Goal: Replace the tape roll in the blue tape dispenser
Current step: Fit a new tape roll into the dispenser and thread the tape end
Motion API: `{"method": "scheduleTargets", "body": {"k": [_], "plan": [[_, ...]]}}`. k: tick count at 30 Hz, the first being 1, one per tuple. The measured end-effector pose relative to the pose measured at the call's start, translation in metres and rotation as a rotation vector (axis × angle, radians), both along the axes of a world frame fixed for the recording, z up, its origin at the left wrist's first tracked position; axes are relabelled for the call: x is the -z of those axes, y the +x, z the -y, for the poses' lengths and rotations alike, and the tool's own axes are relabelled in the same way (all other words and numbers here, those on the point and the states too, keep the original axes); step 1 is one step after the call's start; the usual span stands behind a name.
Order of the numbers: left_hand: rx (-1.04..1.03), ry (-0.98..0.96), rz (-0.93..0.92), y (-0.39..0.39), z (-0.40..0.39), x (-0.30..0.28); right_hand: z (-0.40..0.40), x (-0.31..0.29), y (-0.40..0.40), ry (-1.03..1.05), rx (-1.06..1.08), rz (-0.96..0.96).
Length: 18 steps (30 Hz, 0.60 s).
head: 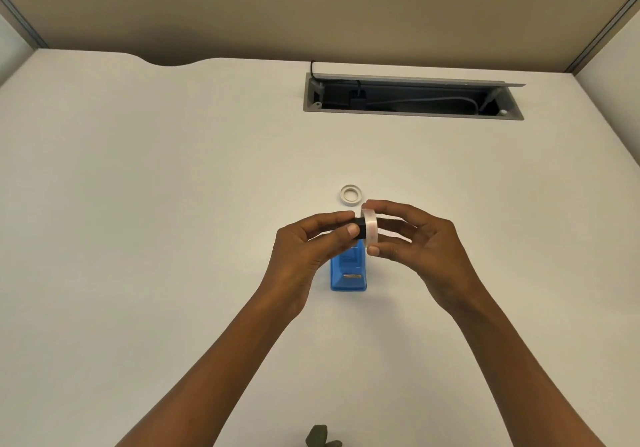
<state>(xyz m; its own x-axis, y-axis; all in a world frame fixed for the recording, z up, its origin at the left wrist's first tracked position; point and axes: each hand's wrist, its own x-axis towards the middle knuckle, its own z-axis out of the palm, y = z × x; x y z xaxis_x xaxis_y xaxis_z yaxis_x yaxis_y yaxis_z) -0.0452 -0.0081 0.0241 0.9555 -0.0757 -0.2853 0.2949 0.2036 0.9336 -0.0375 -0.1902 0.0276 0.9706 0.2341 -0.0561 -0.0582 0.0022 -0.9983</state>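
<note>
The blue tape dispenser [348, 273] stands on the white desk, its far end hidden behind my fingers. Above it, my right hand [412, 249] pinches a clear tape roll [370, 227] by its rim between thumb and fingers. My left hand [311, 249] grips a black spool [360, 228] whose end touches or sits in the roll's centre. An empty white tape core [350, 195] lies flat on the desk just beyond both hands.
A grey cable tray [412, 114] with its lid open and wires inside is recessed in the desk [138, 204] at the back right. Partition walls enclose the desk. A dark green object [320, 436] shows at the bottom edge.
</note>
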Motion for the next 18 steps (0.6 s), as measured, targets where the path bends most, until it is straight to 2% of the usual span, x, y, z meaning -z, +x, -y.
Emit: {"method": "scheduleTargets", "body": {"k": [13,18], "plan": [[0.030,0.097,0.058,-0.007,0.000,0.001,-0.005,0.002,0.000,-0.109,-0.021,0.011],[0.003,0.294,0.124,-0.003,0.002,0.010,-0.007,0.011,0.000,-0.140,-0.023,-0.023]]}}
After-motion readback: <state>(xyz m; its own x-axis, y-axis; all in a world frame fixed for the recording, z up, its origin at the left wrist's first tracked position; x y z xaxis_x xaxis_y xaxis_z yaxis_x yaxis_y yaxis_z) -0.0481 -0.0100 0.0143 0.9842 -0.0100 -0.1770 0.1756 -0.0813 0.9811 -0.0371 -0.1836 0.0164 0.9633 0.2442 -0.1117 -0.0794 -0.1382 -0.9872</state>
